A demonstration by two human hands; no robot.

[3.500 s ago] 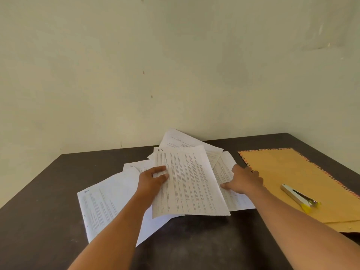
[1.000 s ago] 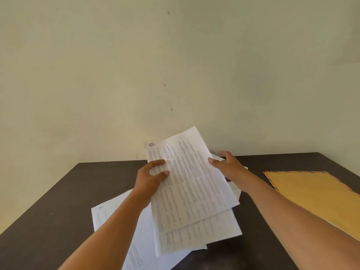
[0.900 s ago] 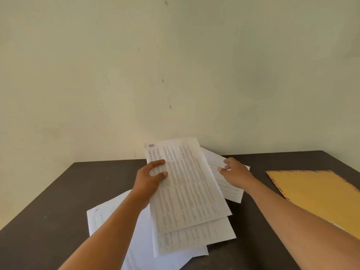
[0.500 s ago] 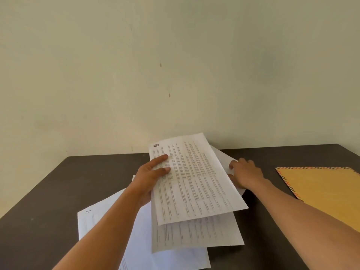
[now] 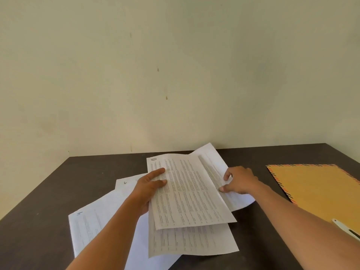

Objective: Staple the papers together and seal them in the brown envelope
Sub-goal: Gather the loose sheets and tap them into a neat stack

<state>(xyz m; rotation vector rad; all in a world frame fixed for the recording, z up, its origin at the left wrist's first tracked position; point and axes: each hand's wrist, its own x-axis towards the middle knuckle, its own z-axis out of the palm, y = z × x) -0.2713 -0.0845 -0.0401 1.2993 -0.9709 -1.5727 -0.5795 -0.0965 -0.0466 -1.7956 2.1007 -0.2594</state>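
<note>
The left hand [image 5: 151, 189] grips the left edge of the top printed sheets [image 5: 187, 193], thumb on the upper face and fingers underneath, holding a partial stack raised off the dark counter [image 5: 39, 221]. The right hand [image 5: 240, 181] has moved from beside the raised stack half a second ago onto a further sheet [image 5: 220, 168] lying to the right; its fingers are curled and pinch that sheet's edge. Compared with 3.5 seconds ago, when the pages lay fanned flat, at least two sheets are now collected in the left hand, while two numbered pages [image 5: 101, 217] remain loose on the counter at left, partly beneath the left forearm. The gathering step is therefore under way and incomplete. The brown envelope [image 5: 311, 190] lies flat at the right, well apart from the papers, with only the end of the stapler [image 5: 348, 229] visible on it at the frame edge. No stapling has occurred. The remaining pages probably need collecting and squaring first, since the held sheets sit visibly offset.
</note>
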